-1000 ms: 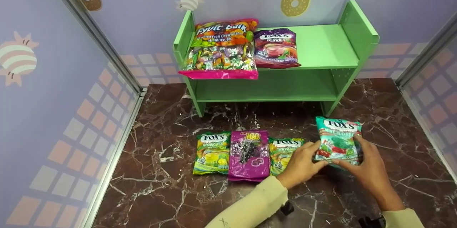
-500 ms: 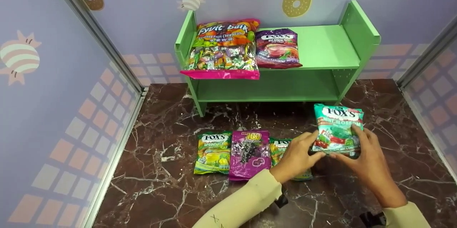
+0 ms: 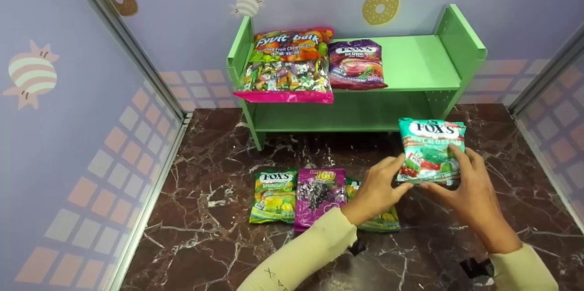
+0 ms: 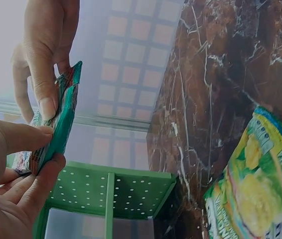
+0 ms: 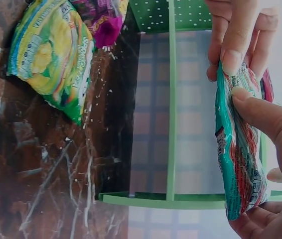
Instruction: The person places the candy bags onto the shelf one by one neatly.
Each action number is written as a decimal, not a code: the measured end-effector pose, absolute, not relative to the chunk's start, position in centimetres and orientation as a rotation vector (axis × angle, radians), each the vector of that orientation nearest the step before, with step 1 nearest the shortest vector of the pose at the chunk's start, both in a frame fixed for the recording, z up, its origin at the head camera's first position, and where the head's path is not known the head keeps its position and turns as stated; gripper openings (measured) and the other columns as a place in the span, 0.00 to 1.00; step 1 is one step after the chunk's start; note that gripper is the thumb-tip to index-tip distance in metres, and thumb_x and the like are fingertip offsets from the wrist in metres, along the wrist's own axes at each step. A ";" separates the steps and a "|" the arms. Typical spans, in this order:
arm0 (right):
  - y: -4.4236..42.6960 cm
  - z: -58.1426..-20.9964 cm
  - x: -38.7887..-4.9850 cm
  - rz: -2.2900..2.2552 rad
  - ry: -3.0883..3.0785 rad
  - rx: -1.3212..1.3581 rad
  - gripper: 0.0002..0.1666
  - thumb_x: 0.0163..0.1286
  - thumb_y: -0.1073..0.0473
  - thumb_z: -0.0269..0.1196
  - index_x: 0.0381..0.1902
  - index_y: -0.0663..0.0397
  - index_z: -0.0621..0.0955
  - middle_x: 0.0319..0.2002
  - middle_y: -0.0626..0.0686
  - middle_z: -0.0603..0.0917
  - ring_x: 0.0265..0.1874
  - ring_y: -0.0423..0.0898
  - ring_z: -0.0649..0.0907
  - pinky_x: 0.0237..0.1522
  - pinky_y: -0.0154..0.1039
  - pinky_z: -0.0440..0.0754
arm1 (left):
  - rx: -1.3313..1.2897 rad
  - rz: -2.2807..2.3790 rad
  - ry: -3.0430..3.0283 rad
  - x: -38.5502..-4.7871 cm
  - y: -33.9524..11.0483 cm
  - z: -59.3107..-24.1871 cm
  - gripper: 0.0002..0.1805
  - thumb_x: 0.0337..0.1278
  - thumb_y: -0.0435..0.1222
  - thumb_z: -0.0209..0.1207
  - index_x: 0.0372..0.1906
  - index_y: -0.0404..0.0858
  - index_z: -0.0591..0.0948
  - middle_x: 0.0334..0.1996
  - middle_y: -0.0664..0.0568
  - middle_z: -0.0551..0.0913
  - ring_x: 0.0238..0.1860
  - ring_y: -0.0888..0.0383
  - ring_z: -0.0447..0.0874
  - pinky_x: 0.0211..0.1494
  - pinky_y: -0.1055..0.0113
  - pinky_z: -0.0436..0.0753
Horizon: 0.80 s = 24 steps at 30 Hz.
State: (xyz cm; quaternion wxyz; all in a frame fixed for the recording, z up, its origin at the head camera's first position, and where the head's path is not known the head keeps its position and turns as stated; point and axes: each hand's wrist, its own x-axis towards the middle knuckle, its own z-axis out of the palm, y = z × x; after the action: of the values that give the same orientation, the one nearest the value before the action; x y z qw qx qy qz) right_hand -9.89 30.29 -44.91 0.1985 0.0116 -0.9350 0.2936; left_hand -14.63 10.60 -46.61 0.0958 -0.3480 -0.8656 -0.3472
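A teal Fox's Mint Blossom candy bag is held up in front of the shelf's right end, its printed face toward the head camera. My left hand pinches its lower left edge. At the right side and bottom, my right hand grips it, one finger lying over the front. In the left wrist view the bag appears edge-on, with thumbs and fingers on both its faces. The right wrist view likewise shows the bag between the two hands.
A green two-tier shelf carries a Fyvit Baik candy bag and a purple Fox's Berries bag. On the marble floor lie a yellow-green Fox's bag, a purple Lot 100 bag and another yellow-green bag, partly behind my left arm.
Both hands have raised the teal candy bag away from the floor and forward, toward the shelf. The shelf's bags and those on the floor stay put.
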 end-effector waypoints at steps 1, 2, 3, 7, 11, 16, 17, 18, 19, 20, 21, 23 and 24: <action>30.3 -44.8 -10.0 0.818 -2.609 0.037 0.59 0.44 0.56 0.80 0.71 0.61 0.62 0.64 0.75 0.62 0.53 0.72 0.70 0.46 0.69 0.68 | -1.035 -1.028 -2.548 -14.7 10.6 -46.5 0.35 0.59 0.43 0.64 0.69 0.35 0.67 0.56 0.51 0.80 0.54 0.63 0.81 0.56 0.81 0.76; 30.3 -44.7 -10.1 0.815 -2.604 0.038 0.60 0.44 0.56 0.80 0.71 0.61 0.62 0.63 0.75 0.62 0.53 0.72 0.70 0.46 0.69 0.68 | -1.034 -1.025 -2.534 -14.8 10.6 -46.4 0.35 0.59 0.42 0.64 0.69 0.35 0.68 0.55 0.51 0.80 0.54 0.63 0.81 0.56 0.81 0.76; 30.3 -44.5 -10.2 0.814 -2.598 0.040 0.60 0.44 0.56 0.80 0.71 0.61 0.62 0.63 0.75 0.62 0.53 0.73 0.70 0.46 0.69 0.68 | -1.035 -1.021 -2.526 -14.9 10.6 -46.3 0.35 0.59 0.42 0.64 0.69 0.35 0.68 0.55 0.51 0.80 0.54 0.63 0.81 0.56 0.81 0.76; 30.1 -44.0 -10.5 0.809 -2.578 0.049 0.59 0.44 0.57 0.80 0.71 0.61 0.63 0.63 0.75 0.62 0.53 0.72 0.70 0.47 0.69 0.68 | -1.035 -1.020 -2.511 -15.3 10.4 -45.8 0.35 0.59 0.42 0.64 0.69 0.35 0.67 0.56 0.51 0.80 0.54 0.63 0.81 0.55 0.81 0.76; 30.0 -43.4 -11.0 0.798 -2.569 0.067 0.59 0.43 0.58 0.80 0.71 0.60 0.63 0.63 0.74 0.62 0.54 0.72 0.70 0.48 0.69 0.69 | -1.032 -1.011 -2.500 -15.6 10.4 -45.3 0.35 0.59 0.42 0.64 0.69 0.35 0.67 0.55 0.51 0.80 0.53 0.62 0.81 0.55 0.80 0.77; 30.1 -42.7 -11.4 0.778 -2.575 0.092 0.60 0.43 0.61 0.80 0.72 0.57 0.62 0.64 0.74 0.61 0.53 0.72 0.70 0.45 0.68 0.69 | -1.036 -0.965 -2.499 -16.1 10.4 -44.3 0.35 0.60 0.42 0.64 0.69 0.35 0.67 0.55 0.50 0.79 0.52 0.62 0.81 0.54 0.79 0.77; 30.1 -42.6 -11.5 0.776 -2.575 0.096 0.60 0.43 0.61 0.80 0.72 0.57 0.62 0.64 0.74 0.61 0.53 0.72 0.70 0.44 0.68 0.69 | -1.037 -0.960 -2.500 -16.2 10.4 -44.1 0.35 0.60 0.42 0.64 0.69 0.35 0.68 0.55 0.50 0.79 0.52 0.62 0.81 0.53 0.79 0.78; 30.1 -42.5 -11.5 0.779 -2.576 0.098 0.60 0.43 0.62 0.80 0.72 0.57 0.61 0.65 0.74 0.61 0.53 0.72 0.70 0.44 0.68 0.69 | -1.039 -0.954 -2.500 -16.3 10.4 -44.0 0.34 0.60 0.42 0.64 0.69 0.35 0.68 0.55 0.50 0.79 0.51 0.62 0.81 0.53 0.79 0.78; 30.2 -42.3 -11.6 0.781 -2.577 0.099 0.60 0.44 0.62 0.79 0.73 0.57 0.61 0.65 0.74 0.61 0.53 0.72 0.70 0.45 0.68 0.69 | -1.039 -0.950 -2.499 -16.4 10.4 -43.8 0.34 0.60 0.41 0.64 0.69 0.35 0.68 0.56 0.50 0.79 0.51 0.62 0.81 0.52 0.79 0.78; 30.2 -42.2 -11.7 0.787 -2.579 0.099 0.60 0.44 0.61 0.79 0.73 0.56 0.61 0.65 0.74 0.60 0.54 0.72 0.70 0.45 0.68 0.68 | -1.040 -0.946 -2.497 -16.5 10.4 -43.6 0.34 0.60 0.42 0.64 0.69 0.35 0.68 0.55 0.50 0.79 0.51 0.62 0.81 0.51 0.79 0.78; 30.2 -42.0 -11.8 0.794 -2.578 0.101 0.60 0.44 0.61 0.79 0.73 0.56 0.60 0.65 0.73 0.60 0.54 0.72 0.70 0.45 0.68 0.68 | -1.040 -0.944 -2.494 -16.6 10.4 -43.5 0.34 0.60 0.42 0.64 0.69 0.35 0.68 0.55 0.50 0.79 0.50 0.62 0.82 0.51 0.79 0.78; 30.2 -41.7 -12.0 0.803 -2.577 0.105 0.60 0.45 0.61 0.79 0.73 0.57 0.60 0.65 0.73 0.60 0.55 0.72 0.69 0.47 0.68 0.67 | -1.040 -0.944 -2.486 -16.8 10.4 -43.1 0.34 0.60 0.41 0.64 0.69 0.35 0.68 0.55 0.50 0.79 0.49 0.61 0.82 0.50 0.79 0.79; 30.2 -41.5 -12.2 0.802 -2.571 0.111 0.60 0.44 0.62 0.79 0.73 0.57 0.61 0.65 0.73 0.60 0.55 0.73 0.69 0.48 0.68 0.67 | -1.041 -0.942 -2.483 -16.9 10.4 -43.0 0.34 0.60 0.41 0.64 0.69 0.35 0.68 0.55 0.50 0.79 0.49 0.61 0.82 0.50 0.79 0.79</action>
State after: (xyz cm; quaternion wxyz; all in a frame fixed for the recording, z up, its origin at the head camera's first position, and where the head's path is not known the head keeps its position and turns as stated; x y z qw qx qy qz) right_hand -12.16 30.18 -41.48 0.2214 0.0401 -0.9301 0.2902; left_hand -16.93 10.36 -42.98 0.1441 -0.3610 -0.8614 -0.3268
